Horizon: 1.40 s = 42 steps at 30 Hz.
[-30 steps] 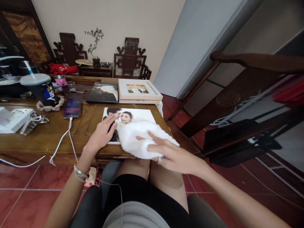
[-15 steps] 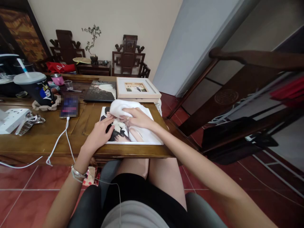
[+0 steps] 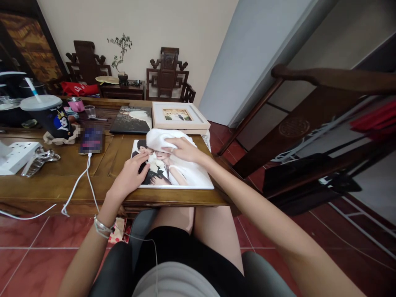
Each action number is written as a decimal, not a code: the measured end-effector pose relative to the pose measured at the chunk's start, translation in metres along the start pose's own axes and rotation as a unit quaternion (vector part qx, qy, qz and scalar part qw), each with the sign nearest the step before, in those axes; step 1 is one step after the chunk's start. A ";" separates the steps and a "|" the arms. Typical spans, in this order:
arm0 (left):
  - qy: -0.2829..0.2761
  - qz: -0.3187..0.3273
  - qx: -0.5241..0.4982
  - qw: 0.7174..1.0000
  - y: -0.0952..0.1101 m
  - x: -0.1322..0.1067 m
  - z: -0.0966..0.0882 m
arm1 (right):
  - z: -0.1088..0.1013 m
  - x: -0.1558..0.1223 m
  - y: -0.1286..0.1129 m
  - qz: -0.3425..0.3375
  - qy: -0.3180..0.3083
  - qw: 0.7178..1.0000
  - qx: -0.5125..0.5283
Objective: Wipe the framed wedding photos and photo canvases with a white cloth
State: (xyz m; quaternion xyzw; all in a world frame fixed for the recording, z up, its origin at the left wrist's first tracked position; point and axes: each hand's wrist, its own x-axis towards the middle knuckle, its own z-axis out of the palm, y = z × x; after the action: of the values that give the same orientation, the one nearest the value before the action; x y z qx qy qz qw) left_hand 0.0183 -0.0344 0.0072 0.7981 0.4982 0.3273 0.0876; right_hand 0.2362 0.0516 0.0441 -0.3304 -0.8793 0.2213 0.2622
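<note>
Head view | right hand (image 3: 183,149): grip clamped on cloth (image 3: 158,139), over far part of photo (image 3: 176,175) | left hand (image 3: 130,173): grip apart, fingers (image 3: 142,156) on photo's left side | photo: flat on desk (image 3: 108,167), frame (image 3: 179,115) behind

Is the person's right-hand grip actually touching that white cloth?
Touching. The head view shows the right-hand grip set directly against the white cloth, its soft folds pressed up to it with no gap visible.

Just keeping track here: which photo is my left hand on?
The couple portrait nearest you, under its fingertips; the dark photo panel and pale-framed photo lie behind.
</note>
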 end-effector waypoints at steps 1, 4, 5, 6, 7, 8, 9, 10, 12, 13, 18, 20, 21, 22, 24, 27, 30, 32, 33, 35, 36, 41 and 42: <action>-0.001 -0.001 0.000 1.000 0.000 0.000 0.000 | -0.007 -0.006 0.007 0.003 0.007 1.000 -0.023; -0.003 -0.005 0.002 1.000 0.000 0.000 -0.001 | -0.025 -0.023 0.025 0.039 0.022 0.997 -0.062; -0.003 -0.006 0.002 1.000 0.001 0.000 -0.001 | -0.029 -0.028 0.029 0.047 0.029 0.996 -0.066; -0.001 -0.008 0.001 1.000 0.001 0.000 -0.001 | -0.033 -0.032 0.032 0.050 0.034 0.996 -0.070; 0.000 -0.010 -0.001 1.000 0.001 0.000 -0.001 | -0.035 -0.037 0.033 0.051 0.037 0.995 -0.074; 0.000 -0.012 -0.002 1.000 0.001 0.000 -0.001 | -0.036 -0.042 0.033 0.051 0.038 0.995 -0.078; 0.000 -0.014 -0.003 1.000 0.001 0.000 -0.001 | -0.036 -0.048 0.030 0.048 0.036 0.995 -0.081; 0.000 -0.016 -0.003 1.000 0.001 0.000 -0.001 | -0.035 -0.054 0.025 0.044 0.032 0.995 -0.083; -0.001 -0.018 -0.004 1.000 0.002 0.000 -0.001 | -0.032 -0.069 0.010 0.028 0.014 0.996 -0.082; -0.002 -0.019 -0.004 1.000 0.002 0.000 -0.001 | -0.030 -0.078 0.000 0.017 0.001 0.997 -0.079; -0.001 -0.020 -0.002 1.000 0.004 0.000 -0.001 | -0.027 -0.121 -0.050 -0.033 -0.076 0.995 -0.057; -0.004 -0.018 0.001 1.000 0.004 0.000 -0.002 | -0.029 -0.130 -0.061 -0.036 -0.105 0.992 -0.063; -0.006 -0.018 0.003 1.000 0.005 0.000 -0.002 | -0.030 -0.132 -0.063 -0.040 -0.118 0.990 -0.067; -0.008 -0.018 0.006 1.000 0.005 0.000 -0.002 | -0.032 -0.131 -0.062 -0.044 -0.127 0.988 -0.071; -0.009 -0.017 0.009 1.000 0.004 0.000 -0.002 | -0.035 -0.125 -0.053 -0.051 -0.132 0.987 -0.074; -0.009 -0.014 0.010 1.000 0.003 -0.001 -0.002 | -0.037 -0.104 -0.027 -0.046 -0.105 0.991 -0.068; -0.007 -0.013 0.007 1.000 0.002 -0.001 -0.002 | -0.040 -0.077 0.003 -0.027 -0.066 0.996 -0.060; -0.007 -0.012 0.007 1.000 0.002 -0.001 -0.001 | -0.041 -0.060 0.020 -0.011 -0.046 0.997 -0.055; -0.007 -0.012 0.009 1.000 0.002 -0.001 -0.001 | -0.042 -0.052 0.027 -0.003 -0.037 0.998 -0.054; -0.008 -0.012 0.010 1.000 0.002 -0.001 -0.001 | -0.043 -0.039 0.038 0.015 -0.018 0.998 -0.058; -0.007 -0.012 0.009 1.000 0.002 -0.001 -0.001 | -0.043 -0.035 0.041 0.025 -0.007 0.998 -0.063; -0.007 -0.016 -0.003 1.000 0.001 -0.001 -0.001 | -0.040 -0.035 0.034 0.027 0.005 0.997 -0.070; -0.007 -0.018 -0.004 1.000 0.001 -0.001 -0.001 | -0.039 -0.041 0.028 0.020 -0.001 0.997 -0.068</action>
State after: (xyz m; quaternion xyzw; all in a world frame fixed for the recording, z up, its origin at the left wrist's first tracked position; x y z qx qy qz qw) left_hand 0.0185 -0.0356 0.0084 0.7909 0.5102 0.3226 0.1001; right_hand 0.2992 0.0507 0.0448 -0.3645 -0.8858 0.1664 0.2340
